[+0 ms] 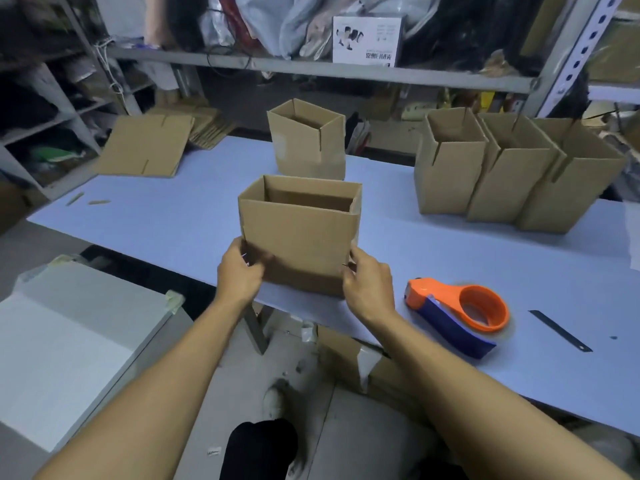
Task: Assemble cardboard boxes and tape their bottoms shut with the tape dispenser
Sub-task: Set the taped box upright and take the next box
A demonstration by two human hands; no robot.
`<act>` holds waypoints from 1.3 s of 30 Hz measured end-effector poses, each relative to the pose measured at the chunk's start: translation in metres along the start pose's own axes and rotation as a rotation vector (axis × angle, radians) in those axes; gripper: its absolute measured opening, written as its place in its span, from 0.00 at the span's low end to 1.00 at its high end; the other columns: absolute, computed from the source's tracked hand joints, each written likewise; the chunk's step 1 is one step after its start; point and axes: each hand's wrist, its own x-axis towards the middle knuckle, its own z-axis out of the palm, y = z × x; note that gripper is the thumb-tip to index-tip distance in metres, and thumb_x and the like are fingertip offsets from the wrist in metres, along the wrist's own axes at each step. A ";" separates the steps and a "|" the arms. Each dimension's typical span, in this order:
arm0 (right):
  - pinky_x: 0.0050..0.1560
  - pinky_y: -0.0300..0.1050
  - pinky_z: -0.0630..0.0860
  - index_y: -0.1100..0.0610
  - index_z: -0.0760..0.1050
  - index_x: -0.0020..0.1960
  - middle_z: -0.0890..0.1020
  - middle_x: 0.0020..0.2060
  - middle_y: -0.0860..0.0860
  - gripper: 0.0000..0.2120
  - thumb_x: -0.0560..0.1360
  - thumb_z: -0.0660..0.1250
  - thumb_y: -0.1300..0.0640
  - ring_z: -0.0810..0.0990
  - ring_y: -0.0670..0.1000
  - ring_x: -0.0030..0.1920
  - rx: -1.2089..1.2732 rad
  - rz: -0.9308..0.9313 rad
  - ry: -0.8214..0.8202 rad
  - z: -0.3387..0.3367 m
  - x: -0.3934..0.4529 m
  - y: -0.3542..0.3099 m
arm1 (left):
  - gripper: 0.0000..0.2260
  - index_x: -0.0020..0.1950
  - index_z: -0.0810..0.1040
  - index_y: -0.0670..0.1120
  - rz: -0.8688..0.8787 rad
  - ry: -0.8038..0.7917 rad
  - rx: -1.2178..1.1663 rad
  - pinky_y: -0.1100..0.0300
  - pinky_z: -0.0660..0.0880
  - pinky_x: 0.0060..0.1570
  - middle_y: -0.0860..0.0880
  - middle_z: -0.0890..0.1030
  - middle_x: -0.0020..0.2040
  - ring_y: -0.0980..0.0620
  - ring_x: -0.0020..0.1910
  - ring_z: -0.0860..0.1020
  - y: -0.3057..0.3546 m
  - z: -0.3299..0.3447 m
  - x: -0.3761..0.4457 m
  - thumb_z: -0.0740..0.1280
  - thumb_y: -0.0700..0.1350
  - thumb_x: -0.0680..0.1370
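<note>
Both hands on one open-topped cardboard box (299, 237), standing upright at the near edge of the pale blue table (173, 223). Left hand (239, 271) clasps the box's lower left corner, fingers wrapped round the side wall, thumb on the near face. Right hand (369, 287) clasps the lower right corner in the same way; fingertips go out of sight behind the edge. Box mouth faces up, flaps standing; its underside cannot be seen. Just to the right of the right hand, on the table, lies the tape dispenser (457, 315), orange ring and blue body, on its side and apart from the hand. Further right of that, a thin dark blade-like strip (559, 330) lies flat on the table. Beyond the held box, further from the hands, a second open box (308, 143) stands upright. Away to the right and back from the grip, three more open boxes (512, 174) stand in a row, sides touching, each leaning slightly. Far left and back from the left hand, a flattened box blank (145, 145) lies at the table's far corner, with more flat blanks (211, 128) stacked behind it. Metal shelving (311, 69) with bags and a white printed carton (367, 39) runs behind the table.
</note>
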 end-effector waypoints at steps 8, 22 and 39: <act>0.46 0.52 0.77 0.53 0.75 0.64 0.84 0.45 0.56 0.18 0.78 0.58 0.64 0.79 0.60 0.44 0.019 -0.018 0.009 0.053 0.103 -0.019 | 0.20 0.68 0.72 0.47 -0.012 0.055 0.036 0.54 0.75 0.57 0.51 0.79 0.59 0.50 0.58 0.77 -0.011 0.002 0.106 0.71 0.48 0.77; 0.42 0.44 0.70 0.53 0.77 0.62 0.82 0.44 0.55 0.14 0.81 0.58 0.61 0.76 0.57 0.43 0.024 0.009 0.132 0.077 0.236 0.011 | 0.17 0.63 0.74 0.45 0.073 0.014 0.066 0.52 0.75 0.55 0.51 0.79 0.55 0.47 0.56 0.78 0.000 0.062 0.235 0.71 0.48 0.77; 0.52 0.47 0.77 0.49 0.73 0.71 0.83 0.50 0.51 0.18 0.82 0.59 0.57 0.79 0.55 0.49 0.079 -0.002 0.197 0.085 0.314 0.028 | 0.22 0.70 0.70 0.46 0.113 0.069 0.047 0.55 0.73 0.56 0.48 0.78 0.63 0.46 0.60 0.77 0.010 0.108 0.297 0.70 0.49 0.78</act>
